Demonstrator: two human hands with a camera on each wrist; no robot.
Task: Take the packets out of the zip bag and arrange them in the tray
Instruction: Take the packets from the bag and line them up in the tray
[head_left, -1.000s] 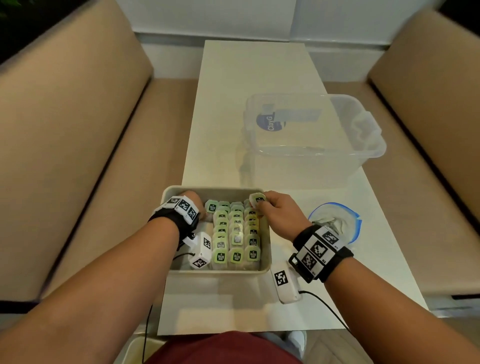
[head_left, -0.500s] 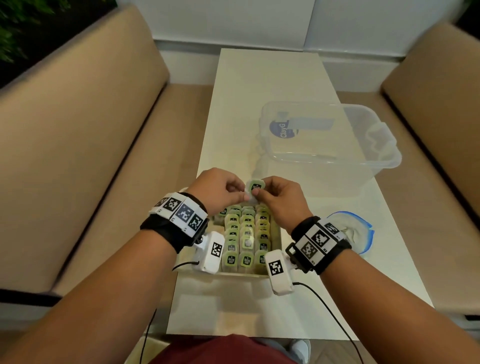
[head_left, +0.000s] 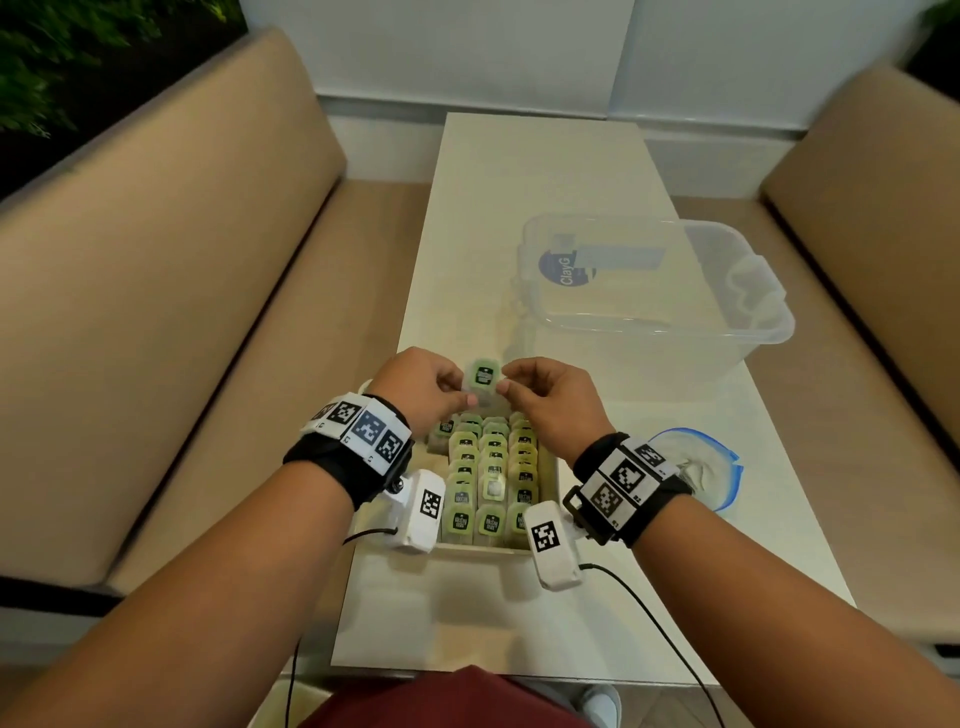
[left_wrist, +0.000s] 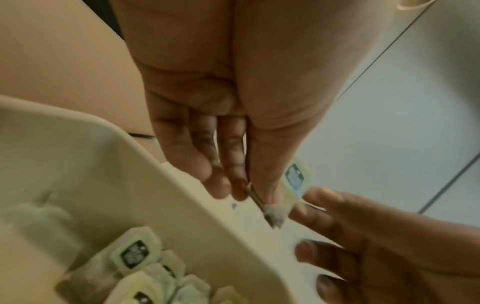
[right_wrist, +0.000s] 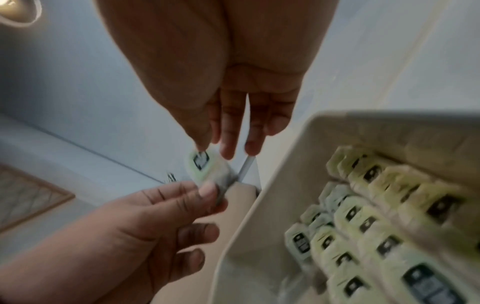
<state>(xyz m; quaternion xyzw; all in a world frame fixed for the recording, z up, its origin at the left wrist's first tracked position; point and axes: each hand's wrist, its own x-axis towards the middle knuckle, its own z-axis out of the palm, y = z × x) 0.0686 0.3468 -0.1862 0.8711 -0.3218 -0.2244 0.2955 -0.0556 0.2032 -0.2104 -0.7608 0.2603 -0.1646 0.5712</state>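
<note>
A small green packet (head_left: 483, 382) with a dark label hangs in the air above the far end of the beige tray (head_left: 551, 470). My left hand (head_left: 423, 392) pinches its left edge and my right hand (head_left: 545, 397) pinches its right edge. In the left wrist view the packet (left_wrist: 294, 179) shows past my thumb, and in the right wrist view the packet (right_wrist: 207, 167) sits between both hands' fingertips. Several green packets (head_left: 491, 478) stand in rows in the tray. The zip bag (head_left: 701, 470), clear with a blue seal, lies crumpled on the table to the right of the tray.
A clear plastic tub (head_left: 654, 291) with a blue round label stands on the white table (head_left: 519, 171) beyond the tray, to the right. Tan cushioned benches (head_left: 182, 312) run along both sides of the table. Cables trail from the wrist cameras over the table's near edge.
My right hand lifted one packet from the tray's far end. My left hand came out of the tray and took hold of the packet's other edge, and both rose above the rim.
</note>
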